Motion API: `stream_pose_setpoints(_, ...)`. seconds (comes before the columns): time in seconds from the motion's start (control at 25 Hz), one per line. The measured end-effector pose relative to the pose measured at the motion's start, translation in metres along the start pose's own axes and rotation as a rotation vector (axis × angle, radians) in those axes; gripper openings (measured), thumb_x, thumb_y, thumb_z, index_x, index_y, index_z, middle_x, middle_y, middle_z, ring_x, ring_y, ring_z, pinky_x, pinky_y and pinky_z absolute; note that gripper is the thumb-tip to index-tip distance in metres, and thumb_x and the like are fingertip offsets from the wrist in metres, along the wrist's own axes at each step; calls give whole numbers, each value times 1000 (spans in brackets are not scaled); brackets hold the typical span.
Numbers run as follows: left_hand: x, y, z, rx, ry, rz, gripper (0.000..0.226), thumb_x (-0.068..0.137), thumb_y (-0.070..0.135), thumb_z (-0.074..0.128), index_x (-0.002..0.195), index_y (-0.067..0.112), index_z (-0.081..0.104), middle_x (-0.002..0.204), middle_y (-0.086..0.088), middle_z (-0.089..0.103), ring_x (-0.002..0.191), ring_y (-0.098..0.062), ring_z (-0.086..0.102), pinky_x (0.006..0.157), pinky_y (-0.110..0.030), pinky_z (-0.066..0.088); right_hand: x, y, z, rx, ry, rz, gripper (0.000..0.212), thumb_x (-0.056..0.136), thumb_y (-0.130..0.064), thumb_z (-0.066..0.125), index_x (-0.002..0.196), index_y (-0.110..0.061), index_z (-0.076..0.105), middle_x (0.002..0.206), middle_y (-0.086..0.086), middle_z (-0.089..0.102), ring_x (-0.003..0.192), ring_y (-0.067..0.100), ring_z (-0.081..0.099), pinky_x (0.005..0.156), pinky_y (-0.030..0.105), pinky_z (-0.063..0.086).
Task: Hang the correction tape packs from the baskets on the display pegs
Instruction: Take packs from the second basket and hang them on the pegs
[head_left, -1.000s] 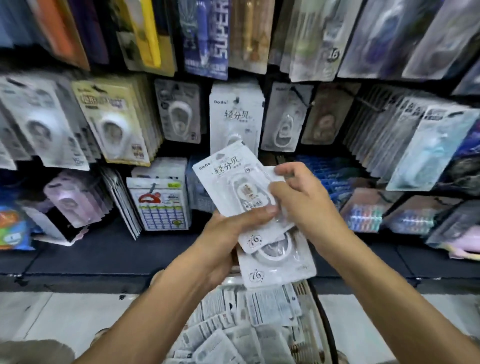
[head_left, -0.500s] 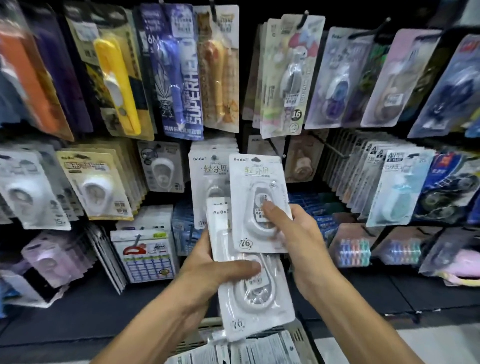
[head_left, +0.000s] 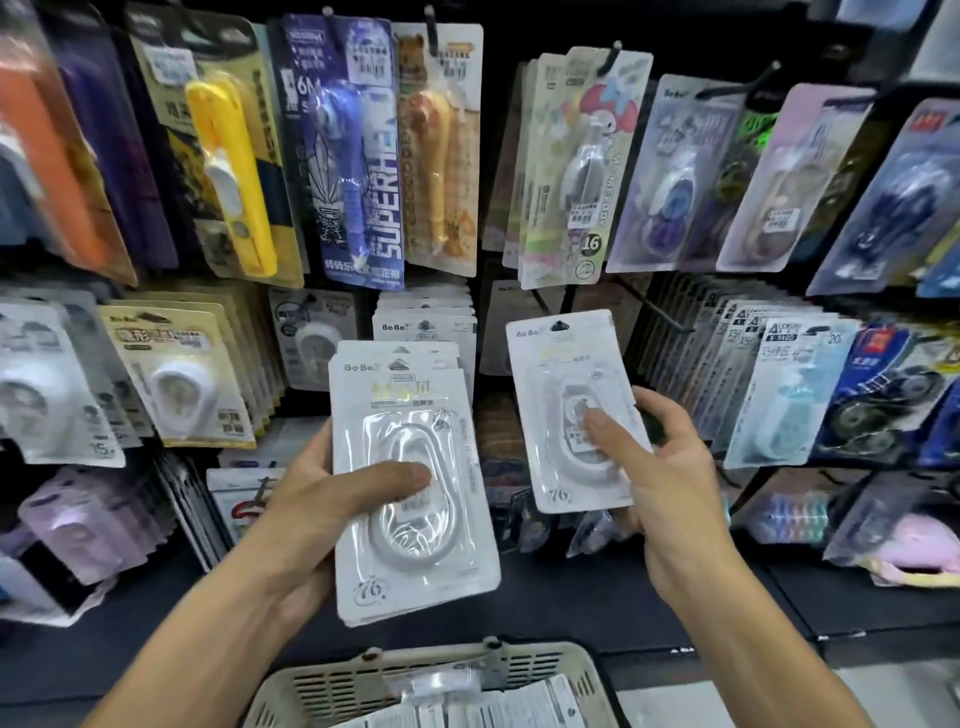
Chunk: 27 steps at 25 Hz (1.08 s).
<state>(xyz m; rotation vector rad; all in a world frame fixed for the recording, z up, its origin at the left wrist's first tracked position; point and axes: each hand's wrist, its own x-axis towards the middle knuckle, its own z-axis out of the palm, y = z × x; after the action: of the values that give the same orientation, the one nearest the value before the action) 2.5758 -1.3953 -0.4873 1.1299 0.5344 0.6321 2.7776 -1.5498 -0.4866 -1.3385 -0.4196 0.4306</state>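
Standing before the display from the head view, the person holds white packs printed "BoBo"; the left hand (head_left: 311, 499) grips a small stack of packs (head_left: 410, 488), thumb pressed across the clear blister on the front and the other fingers behind, a "76" marked at the stack's lower corner; the right hand (head_left: 670, 467) holds a single pack (head_left: 571, 410) upright, thumb on its blister, remaining fingers wrapped behind its right edge, the same "76" at its foot; the two lots are apart, the single one raised just beside a bare peg (head_left: 660, 306); matching BoBo packs hang on the rack (head_left: 426, 322) behind the stack; above hangs a blue card (head_left: 358, 156) reading "SUPERHE"; a pale slotted basket (head_left: 431, 680) of more packs sits below, in front of a dark shelf (head_left: 675, 597).
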Motion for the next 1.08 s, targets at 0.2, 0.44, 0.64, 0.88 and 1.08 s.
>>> stream_pose_setpoints(0.2, -5, -6, 6, -2, -15, -2, 64, 55, 4, 82, 115, 20, 68, 104, -14, 78, 85, -37, 77, 64, -44, 63, 2, -4, -7, -16, 104, 77, 49, 80, -33, 83, 120, -24, 56, 97, 4, 74, 44, 7, 59, 34, 21, 39)
stream_pose_setpoints(0.44, -7, -14, 18, 11, 11, -8, 69, 53, 2, 88, 116, 18, 66, 103, -13, 79, 87, -36, 77, 63, -39, 62, -35, 18, 26, -242, -321, 24, 48, 72, -53, 84, 112, -39, 62, 113, -9, 71, 93, 9, 71, 80, 32, 59)
stream_pose_setpoints(0.64, -3, -17, 20, -36, -17, -27, 78, 43, 18, 97, 115, 21, 69, 109, -12, 78, 95, -36, 76, 72, -47, 63, -37, 19, 36, -10, -373, 81, 47, 66, -33, 89, 104, -13, 69, 95, 10, 79, 83, 24, 76, 65, 25, 58)
stream_pose_setpoints(0.88, 2, -18, 13, -38, 36, 30, 50, 46, 17, 93, 91, 30, 77, 108, -7, 79, 94, -30, 77, 67, -42, 63, -23, 7, 24, 75, -145, -20, 51, 72, -32, 82, 113, -13, 60, 96, 6, 79, 80, 24, 77, 55, 25, 57)
stream_pose_setpoints(1.08, 3, -15, 9, -18, 83, 97, 45, 47, 23, 88, 89, 34, 77, 107, -3, 79, 93, -27, 77, 79, -44, 58, -14, 6, 8, -30, 121, -208, 32, 79, -38, 83, 93, -42, 55, 87, -1, 78, 75, 19, 75, 68, 49, 59)
